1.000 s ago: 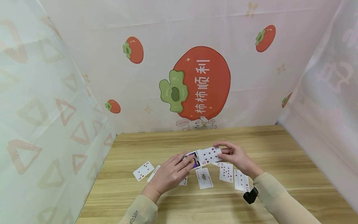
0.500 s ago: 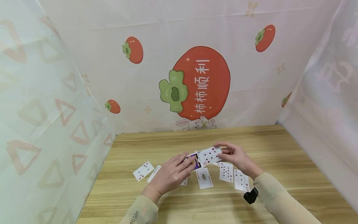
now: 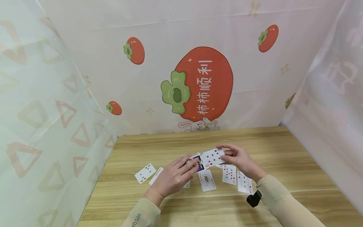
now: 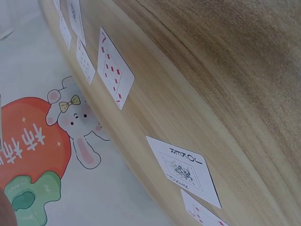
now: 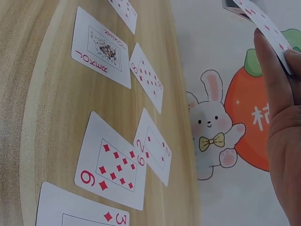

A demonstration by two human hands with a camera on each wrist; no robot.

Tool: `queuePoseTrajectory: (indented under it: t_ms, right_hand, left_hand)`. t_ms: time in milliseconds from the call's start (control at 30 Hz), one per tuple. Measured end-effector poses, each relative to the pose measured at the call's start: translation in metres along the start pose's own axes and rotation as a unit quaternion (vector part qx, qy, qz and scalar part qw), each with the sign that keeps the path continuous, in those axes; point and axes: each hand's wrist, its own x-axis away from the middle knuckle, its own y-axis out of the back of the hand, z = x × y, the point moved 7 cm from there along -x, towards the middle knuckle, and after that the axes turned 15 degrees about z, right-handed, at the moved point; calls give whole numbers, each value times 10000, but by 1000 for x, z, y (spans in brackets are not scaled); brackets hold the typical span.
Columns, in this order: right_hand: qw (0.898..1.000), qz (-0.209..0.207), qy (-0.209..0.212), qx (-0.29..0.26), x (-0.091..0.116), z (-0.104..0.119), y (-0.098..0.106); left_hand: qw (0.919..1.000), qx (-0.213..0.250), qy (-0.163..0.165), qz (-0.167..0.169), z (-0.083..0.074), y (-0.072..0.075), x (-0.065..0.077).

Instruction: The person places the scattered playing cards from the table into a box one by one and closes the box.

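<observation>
My left hand grips a small purple and black card box above the table, its fingers lying over the printed face. At the box's right end, my right hand pinches the edge of a diamonds playing card. The card's left end meets the box's end; whether it is inside cannot be told. In the right wrist view, the same card slants up from my fingers towards a corner of the box. Below the hands lie a joker and a partly covered seven.
More face-up cards lie on the wooden table: a four, a second joker, a nine overlapping a two, a three and an eight. A printed cloth hangs behind the table.
The box in my left hand has shifted very slightly against the card over the last second. Otherwise both hands stay nearly still, and the cards on the table have not moved.
</observation>
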Motion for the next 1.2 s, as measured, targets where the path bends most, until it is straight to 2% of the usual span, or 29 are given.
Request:
queuePoseTrajectory:
  t_ms: [667,967,1200]
  right_hand:
    - [9989,-155,-120,-415,-1,0,0]
    - [9996,-150,-91,-210,0,0,0]
    - [9996,-123,-36,-249,2,-1,-1]
  left_hand:
    - [10000,20,23,-1,-2,-2,1]
    - [9994,332,97,-78,0,-2,2]
    - [9994,325,89,-67,-1,-1,2]
